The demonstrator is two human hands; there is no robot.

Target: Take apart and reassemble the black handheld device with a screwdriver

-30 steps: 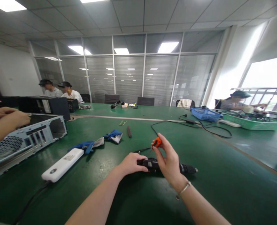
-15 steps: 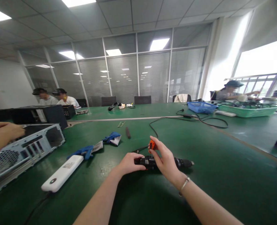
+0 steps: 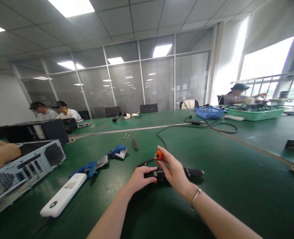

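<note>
A black electric screwdriver (image 3: 193,172) lies on the green table (image 3: 236,186), its tip pointing right and a black cable running off behind it. My left hand (image 3: 138,177) is closed on the tool's rear end. My right hand (image 3: 173,171) rests over the tool's middle and pinches a small orange piece (image 3: 158,155) between thumb and fingertips, just above the tool body.
A white power strip (image 3: 62,196) and blue gloves (image 3: 101,161) lie to the left. An open computer case (image 3: 25,166) stands at far left with another person's hand (image 3: 1,154) on it. A blue basket (image 3: 209,112) and green tray (image 3: 256,113) sit far right.
My right hand has lowered the orange piece closer to the tool body. The camera has tilted up and shifted slightly; the tool stays on the table.
</note>
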